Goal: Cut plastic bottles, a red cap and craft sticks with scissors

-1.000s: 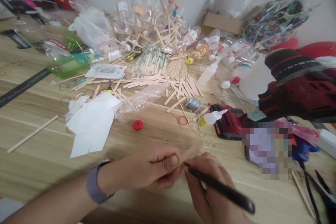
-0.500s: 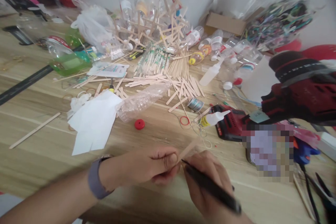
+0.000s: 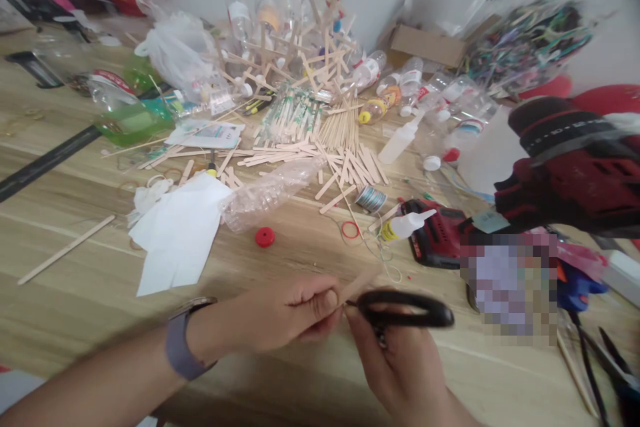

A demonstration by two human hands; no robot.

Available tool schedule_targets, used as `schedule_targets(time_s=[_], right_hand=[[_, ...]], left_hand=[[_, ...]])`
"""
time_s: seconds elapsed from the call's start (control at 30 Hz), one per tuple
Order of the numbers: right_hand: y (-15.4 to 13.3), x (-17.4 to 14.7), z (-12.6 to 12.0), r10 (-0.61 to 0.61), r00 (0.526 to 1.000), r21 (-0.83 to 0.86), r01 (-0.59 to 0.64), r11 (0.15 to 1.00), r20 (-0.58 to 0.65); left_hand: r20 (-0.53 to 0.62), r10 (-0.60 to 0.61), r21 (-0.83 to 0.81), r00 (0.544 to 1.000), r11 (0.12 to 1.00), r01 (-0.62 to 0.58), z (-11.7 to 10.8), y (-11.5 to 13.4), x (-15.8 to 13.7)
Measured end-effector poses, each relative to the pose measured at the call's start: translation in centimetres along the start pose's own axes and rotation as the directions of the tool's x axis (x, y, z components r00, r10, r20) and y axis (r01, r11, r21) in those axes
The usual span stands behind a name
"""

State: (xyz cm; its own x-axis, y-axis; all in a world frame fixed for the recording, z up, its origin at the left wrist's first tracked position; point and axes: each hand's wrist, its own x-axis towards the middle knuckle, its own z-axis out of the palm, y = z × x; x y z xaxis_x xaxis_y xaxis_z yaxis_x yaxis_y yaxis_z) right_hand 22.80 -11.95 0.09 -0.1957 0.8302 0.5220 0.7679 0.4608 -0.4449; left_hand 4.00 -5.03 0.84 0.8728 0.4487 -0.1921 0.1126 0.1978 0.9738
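Observation:
My left hand (image 3: 295, 310), with a watch band on the wrist, is closed and pinches a flat wooden craft stick (image 3: 361, 281) between thumb and fingers. The stick points up and to the right. Close beside it, my right hand (image 3: 405, 370) is closed around a pair of black-handled scissors (image 3: 435, 315). A long handle loop lies across the top of that hand. The dark tip of the scissors is at the stick's lower edge, beside my left thumb; whether it pierces the wood I cannot tell.
A red bottle cap (image 3: 265, 237), a clear crumpled bottle (image 3: 273, 193) and cut white paper (image 3: 180, 233) lie ahead. Glue (image 3: 407, 225), a thread spool (image 3: 371, 199) and a red-black power drill (image 3: 565, 180) are to the right. Loose sticks (image 3: 350, 167) and plastic bottles fill the back.
My right hand has rolled, swinging the scissors' handles up from a downward slant to nearly level, so their loop shows. My left hand and the stick have barely moved.

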Motion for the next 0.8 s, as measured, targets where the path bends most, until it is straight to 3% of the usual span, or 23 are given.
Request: schedule_targets(time_s=[0.1, 0.23, 0.37, 0.43, 0.5, 0.63, 0.8], right_hand=[[0.1, 0.2, -0.4, -0.16, 0.986, 0.002, 0.161, 0.987, -0.053], [0.4, 0.1, -1.2, -0.343, 0.939, -0.131, 0.338, 0.932, -0.02], [0.7, 0.4, -1.7, -0.429, 0.903, -0.274, 0.41, 0.87, -0.007], [0.8, 0.5, -1.7, -0.447, 0.895, -0.304, 0.425, 0.852, -0.001], [0.8, 0.5, -1.4, -0.418, 0.908, -0.262, 0.404, 0.877, 0.0], [0.4, 0.1, -0.4, -0.24, 0.968, -0.047, 0.238, 0.97, -0.069], [0.4, -0.4, 0.1, -0.046, 0.998, 0.058, 0.043, 0.997, 0.038]], left_hand=[[0.094, -0.041, -0.215, 0.995, 0.975, 0.06, 0.4, 0.2, -0.2], [0.152, -0.091, -0.392, 0.984, 0.908, 0.145, 1.1, 0.4, -0.7], [0.142, -0.13, -0.585, 0.981, 0.789, 0.189, 1.9, 0.0, -0.9], [0.12, -0.148, -0.602, 0.982, 0.775, 0.191, 2.2, -0.1, -0.9], [0.083, -0.145, -0.527, 0.986, 0.833, 0.167, 2.2, 0.1, -0.8], [-0.016, -0.068, -0.177, 0.998, 0.982, 0.064, 1.5, 1.0, -0.7], [-0.088, -0.021, 0.134, 0.996, 0.99, 0.033, 0.6, 1.2, -0.6]])
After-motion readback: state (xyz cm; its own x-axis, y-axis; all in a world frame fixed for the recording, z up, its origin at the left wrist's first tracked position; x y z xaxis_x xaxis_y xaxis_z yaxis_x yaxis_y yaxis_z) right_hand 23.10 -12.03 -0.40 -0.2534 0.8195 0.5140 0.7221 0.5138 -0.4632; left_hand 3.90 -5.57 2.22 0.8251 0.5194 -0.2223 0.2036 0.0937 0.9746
